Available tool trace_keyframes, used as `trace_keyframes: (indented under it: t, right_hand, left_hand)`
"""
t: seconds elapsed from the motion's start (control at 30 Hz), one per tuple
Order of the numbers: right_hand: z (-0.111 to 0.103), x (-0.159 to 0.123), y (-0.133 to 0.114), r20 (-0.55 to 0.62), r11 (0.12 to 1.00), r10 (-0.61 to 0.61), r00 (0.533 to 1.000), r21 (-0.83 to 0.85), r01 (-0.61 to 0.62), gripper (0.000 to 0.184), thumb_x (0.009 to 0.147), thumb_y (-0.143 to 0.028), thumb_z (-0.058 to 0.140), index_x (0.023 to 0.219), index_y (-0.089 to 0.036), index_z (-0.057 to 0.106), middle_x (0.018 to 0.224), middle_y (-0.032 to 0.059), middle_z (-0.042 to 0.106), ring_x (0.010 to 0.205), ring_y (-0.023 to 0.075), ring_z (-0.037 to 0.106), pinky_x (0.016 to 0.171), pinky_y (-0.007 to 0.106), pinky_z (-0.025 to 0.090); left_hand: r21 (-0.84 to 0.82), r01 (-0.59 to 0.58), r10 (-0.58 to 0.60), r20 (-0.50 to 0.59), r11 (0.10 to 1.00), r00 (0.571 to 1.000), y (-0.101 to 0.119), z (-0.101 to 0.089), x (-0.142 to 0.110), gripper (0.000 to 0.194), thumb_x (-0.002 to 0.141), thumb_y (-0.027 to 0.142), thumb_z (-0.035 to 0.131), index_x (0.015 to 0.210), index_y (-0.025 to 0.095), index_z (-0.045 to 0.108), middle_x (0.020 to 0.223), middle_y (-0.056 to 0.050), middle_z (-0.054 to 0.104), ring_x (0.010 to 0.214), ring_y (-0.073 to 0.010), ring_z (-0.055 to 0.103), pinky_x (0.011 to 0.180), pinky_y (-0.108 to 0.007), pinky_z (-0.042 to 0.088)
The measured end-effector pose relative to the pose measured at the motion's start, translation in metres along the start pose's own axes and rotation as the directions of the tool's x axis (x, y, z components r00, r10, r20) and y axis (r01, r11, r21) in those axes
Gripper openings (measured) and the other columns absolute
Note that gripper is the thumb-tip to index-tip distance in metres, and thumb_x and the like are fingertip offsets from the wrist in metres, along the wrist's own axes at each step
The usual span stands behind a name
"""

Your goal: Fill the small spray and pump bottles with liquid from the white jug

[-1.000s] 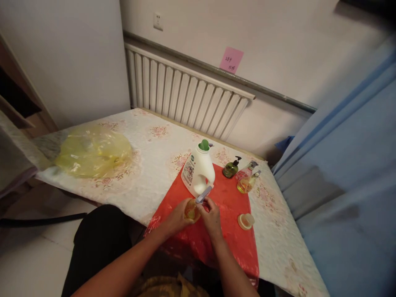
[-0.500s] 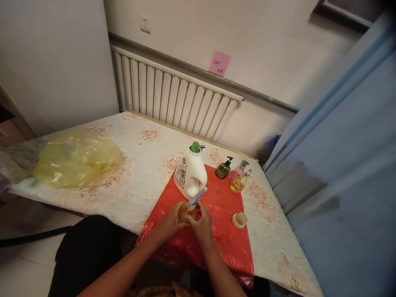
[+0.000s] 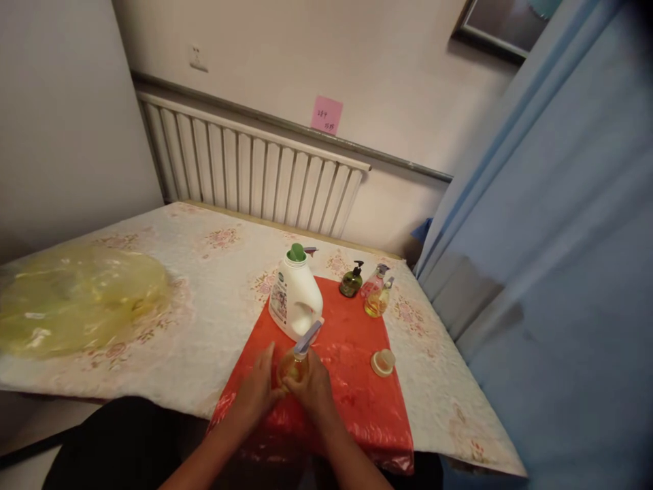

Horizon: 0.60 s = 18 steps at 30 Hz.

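Note:
A small pump bottle of amber liquid [image 3: 293, 367] with a greyish-purple pump head stands upright over the red plastic sheet. Wrapped around its right side, my right hand [image 3: 316, 389] holds it with the thumb across the front. My left hand [image 3: 261, 388] is at the bottle's left, its fingers stretched out and off the glass, the thumb close to the base. Just behind is a large white jug [image 3: 296, 292] with a handle, a green piece sitting in its mouth. A pale cap [image 3: 383, 363] lies on the red sheet [image 3: 352, 381] to the right.
Further back right stand a green pump bottle [image 3: 352, 280], a pink bottle [image 3: 374, 282] and a yellow bottle [image 3: 377, 301]. A crumpled yellow plastic bag [image 3: 86, 292] covers the left of the flowered tablecloth [image 3: 219, 272]. A radiator [image 3: 249, 163] runs behind; a blue curtain [image 3: 510, 204] hangs right.
My left hand has loosened from the amber bottle, fingers now straightened beside it. My right hand stays on the bottle. The head view has turned, shifting the scene leftward.

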State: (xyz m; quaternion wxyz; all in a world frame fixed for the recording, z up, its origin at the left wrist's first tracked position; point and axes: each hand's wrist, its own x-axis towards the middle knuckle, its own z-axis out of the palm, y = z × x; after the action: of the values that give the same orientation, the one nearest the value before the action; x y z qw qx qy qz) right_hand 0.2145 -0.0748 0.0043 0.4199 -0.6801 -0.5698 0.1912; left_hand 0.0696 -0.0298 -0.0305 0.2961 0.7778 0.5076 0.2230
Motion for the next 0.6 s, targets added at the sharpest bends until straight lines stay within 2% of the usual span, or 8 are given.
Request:
trace_keyframes:
  t: [0.1, 0.17, 0.3, 0.47, 0.6]
  right_hand:
    - [-0.006, -0.001, -0.001, 0.024, 1.000, -0.010, 1.000, -0.001, 0.010, 0.037, 0.064, -0.019, 0.072, 0.099, -0.023, 0.060, 0.090, 0.0002, 0.069, 0.079, 0.0191, 0.064, 0.071, 0.027, 0.047]
    - [-0.011, -0.003, -0.001, 0.030, 1.000, -0.009, 1.000, -0.007, 0.009, 0.034, 0.064, -0.019, 0.073, 0.095, -0.023, 0.059, 0.087, -0.0007, 0.069, 0.076, 0.0184, 0.063, 0.068, 0.026, 0.046]
    - [-0.025, -0.006, 0.001, 0.040, 1.000, 0.001, 0.999, -0.002, -0.001, 0.035, 0.061, -0.018, 0.075, 0.092, -0.022, 0.060, 0.082, -0.0013, 0.069, 0.072, 0.0176, 0.063, 0.065, 0.025, 0.046]
    - [-0.057, -0.003, 0.009, 0.059, 0.999, 0.041, 0.997, 0.030, -0.043, 0.037, 0.062, -0.022, 0.075, 0.097, -0.022, 0.062, 0.084, 0.0003, 0.071, 0.072, 0.0190, 0.065, 0.064, 0.026, 0.049]
    - [-0.085, 0.016, 0.021, -0.024, 0.998, 0.064, 0.998, 0.008, -0.064, 0.037, 0.063, -0.027, 0.074, 0.098, -0.021, 0.064, 0.084, 0.0019, 0.072, 0.071, 0.0199, 0.066, 0.066, 0.028, 0.050]
  left_hand:
    - [0.250, 0.029, -0.055, 0.098, 0.968, 0.994, -0.010, -0.007, -0.001, 0.048, 0.074, 0.015, 0.057, 0.121, 0.011, 0.051, 0.126, -0.016, 0.057, 0.120, -0.0267, 0.052, 0.103, -0.037, 0.036]
    - [0.355, 0.010, -0.072, 0.160, 0.935, 0.984, -0.012, -0.013, -0.001, 0.032, 0.075, 0.012, 0.054, 0.107, 0.013, 0.058, 0.117, -0.014, 0.061, 0.112, -0.0259, 0.055, 0.099, -0.035, 0.038]
    - [0.418, -0.003, -0.081, 0.182, 0.908, 0.980, -0.008, -0.018, -0.001, 0.028, 0.075, 0.008, 0.049, 0.100, 0.013, 0.061, 0.113, -0.014, 0.061, 0.108, -0.0258, 0.054, 0.095, -0.035, 0.039]
    - [0.451, -0.041, -0.060, 0.209, 0.891, 0.976, -0.003, -0.019, -0.001, 0.026, 0.080, 0.010, 0.045, 0.101, 0.013, 0.062, 0.109, -0.013, 0.061, 0.105, -0.0251, 0.055, 0.092, -0.035, 0.040]
    - [0.466, -0.064, -0.044, 0.216, 0.882, 0.975, -0.004, -0.019, -0.002, 0.028, 0.078, 0.009, 0.045, 0.100, 0.013, 0.062, 0.110, -0.013, 0.061, 0.104, -0.0259, 0.056, 0.092, -0.036, 0.040]
